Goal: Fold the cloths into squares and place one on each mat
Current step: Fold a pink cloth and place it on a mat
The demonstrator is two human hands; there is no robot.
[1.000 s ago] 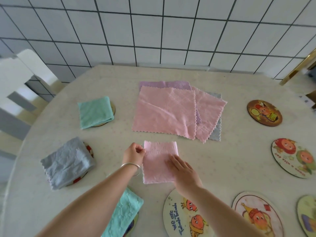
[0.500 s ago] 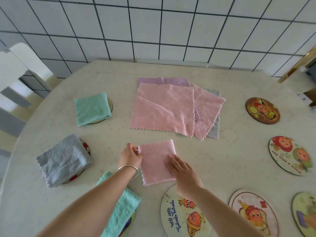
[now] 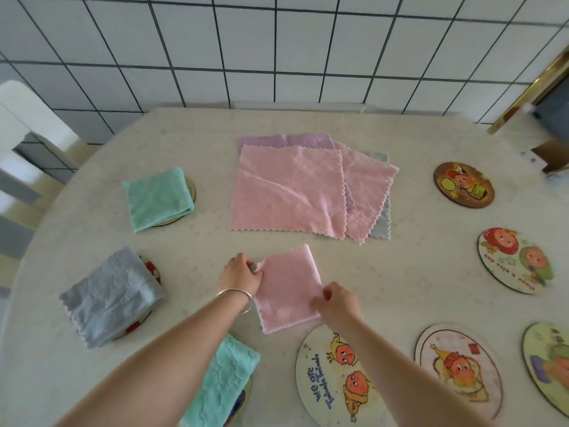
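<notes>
Where the table point(image 3: 385, 272) met the tiled wall point(image 3: 277, 41), a white chair back point(image 3: 27, 118) stood off the left edge. Going left to right across the tabletop: a folded grey cloth point(image 3: 110, 295) lay on a round mat whose red-and-white rim point(image 3: 153, 269) peeked out on its right, a folded teal cloth point(image 3: 158, 198) covered most of a second mat point(image 3: 191, 189) further back, and another teal cloth point(image 3: 220, 386) sat on a mat at the near edge, partly under the left forearm. In the middle lay a loose stack of unfolded cloths, a large pink one point(image 3: 286, 192) on top, with purple point(image 3: 283, 140), a second pink point(image 3: 369, 192) and grey point(image 3: 381, 223) showing beneath. Bare cartoon mats followed: one point(image 3: 326, 386) just below the right wrist, one point(image 3: 458, 368) beside it, then three more along the right side (the outermost cut off by the frame).

The folded pink cloth point(image 3: 288, 288) rested on the table between stack and near mats, nearly square, its slightly longer axis running away from the person and tilted a little leftward, so one corner pointed at the stack.

The left hand point(image 3: 238, 274), a bangle point(image 3: 235, 295) on its wrist, pinched the cloth's left edge near the far corner with curled fingers. The right hand point(image 3: 337, 300) came in from below, knuckles up, fingertips pinching the right edge.
</notes>
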